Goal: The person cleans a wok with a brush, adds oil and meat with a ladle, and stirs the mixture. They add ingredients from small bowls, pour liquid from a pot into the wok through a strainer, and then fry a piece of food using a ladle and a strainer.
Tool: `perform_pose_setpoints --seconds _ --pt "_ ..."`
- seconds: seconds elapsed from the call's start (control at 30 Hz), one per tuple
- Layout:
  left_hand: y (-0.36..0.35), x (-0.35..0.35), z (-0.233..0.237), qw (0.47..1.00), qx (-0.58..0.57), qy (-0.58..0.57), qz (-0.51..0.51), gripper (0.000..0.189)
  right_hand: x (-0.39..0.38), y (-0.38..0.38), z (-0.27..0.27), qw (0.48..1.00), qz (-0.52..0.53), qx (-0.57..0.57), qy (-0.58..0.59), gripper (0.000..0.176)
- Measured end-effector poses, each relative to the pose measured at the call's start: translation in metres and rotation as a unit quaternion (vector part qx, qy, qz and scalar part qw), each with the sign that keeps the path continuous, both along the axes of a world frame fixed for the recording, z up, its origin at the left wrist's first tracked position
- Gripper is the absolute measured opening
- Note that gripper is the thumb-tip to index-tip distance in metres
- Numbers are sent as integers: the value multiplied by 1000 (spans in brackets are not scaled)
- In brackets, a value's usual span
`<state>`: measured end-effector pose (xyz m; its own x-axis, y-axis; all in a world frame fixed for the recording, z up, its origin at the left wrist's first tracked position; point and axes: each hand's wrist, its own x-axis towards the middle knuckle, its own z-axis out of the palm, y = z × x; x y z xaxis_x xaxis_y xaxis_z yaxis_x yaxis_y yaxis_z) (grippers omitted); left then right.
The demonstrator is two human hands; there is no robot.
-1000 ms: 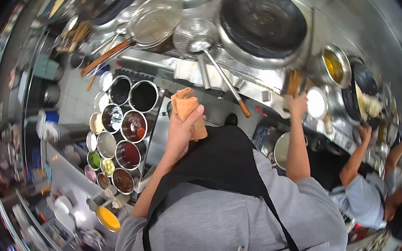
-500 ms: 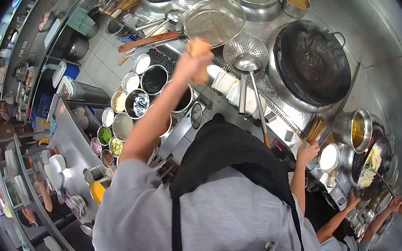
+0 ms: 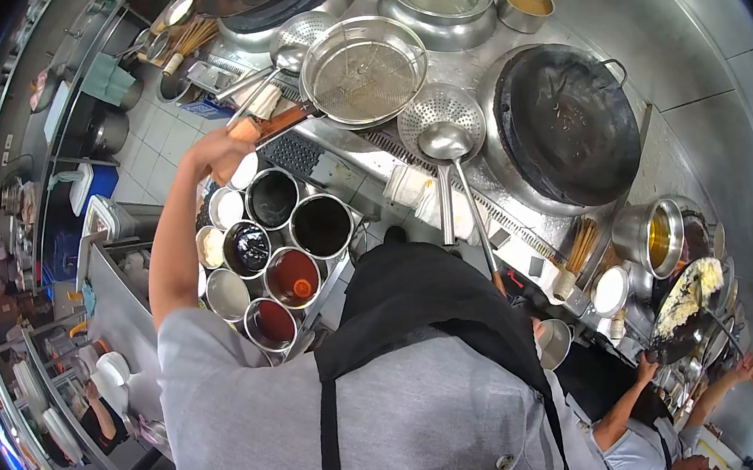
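My left hand (image 3: 223,152) is closed at the end of the wooden handle (image 3: 287,122) of a large round mesh strainer (image 3: 364,71). A small orange piece, perhaps a folded cloth, (image 3: 244,131) shows between the hand and the handle. The strainer lies over the stove top, its mesh facing up. Only a sliver of my right hand (image 3: 538,329) shows beside my apron, next to a small metal pot (image 3: 555,343); its fingers are hidden. A perforated skimmer (image 3: 420,123) and a steel ladle (image 3: 446,141) lie together in front of me.
Pots of dark liquid (image 3: 321,225) and red sauce (image 3: 293,276) stand below my left arm. A black wok (image 3: 568,125) sits on the right burner. A bamboo brush (image 3: 580,249) lies at the counter edge. At lower right, another person's hands work a wok of yellow-white food (image 3: 689,300).
My left hand has swung left with the orange piece, onto the strainer handle. My right hand has left the bamboo brush and drawn back beside my body. The view has shifted.
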<state>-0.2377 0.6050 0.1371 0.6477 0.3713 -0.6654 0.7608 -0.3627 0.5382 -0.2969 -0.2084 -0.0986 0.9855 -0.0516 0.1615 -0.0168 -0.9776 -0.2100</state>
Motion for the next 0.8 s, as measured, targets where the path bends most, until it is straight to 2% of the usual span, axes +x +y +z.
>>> perform_pose_setpoints --seconds 0.1,0.2,0.27,0.33,0.4,0.43,0.47,0.53,0.57,0.67,0.73,0.8 --pt "5 -19 -14 988 -155 13 -23 58 -16 -10 -17 998 -5 -34 52 14" --pt "0 -41 -51 929 -366 -25 44 57 -17 -16 -32 985 -40 16 167 10" --pt "-42 -52 -54 832 -529 -73 153 57 -13 -17 -45 967 -60 55 241 8" --pt "-89 -56 -65 704 -668 -131 201 59 -7 -20 -58 945 -76 95 303 6" --pt "-139 -55 -76 657 -690 -190 235 54 1 -23 -72 919 -90 136 358 4" --pt "-161 -51 -73 773 -556 -174 252 53 7 -26 -77 907 -94 156 379 4" --pt "-179 -48 -71 864 -402 -158 260 51 9 -27 -83 894 -97 176 401 4" --pt "-203 -43 -55 875 -380 -200 225 48 15 -33 -97 872 -98 206 432 4" --pt "-215 -42 -46 875 -360 -213 242 49 17 -35 -102 864 -98 220 443 5" --pt "-223 -15 -42 913 -264 -282 130 50 11 -46 -138 842 -82 253 469 8" --pt "-228 25 -31 943 -193 -270 41 51 0 -61 -175 835 -59 267 478 10" --pt "-247 76 -19 959 -15 -283 -30 54 -6 -77 -207 831 -34 284 476 13"
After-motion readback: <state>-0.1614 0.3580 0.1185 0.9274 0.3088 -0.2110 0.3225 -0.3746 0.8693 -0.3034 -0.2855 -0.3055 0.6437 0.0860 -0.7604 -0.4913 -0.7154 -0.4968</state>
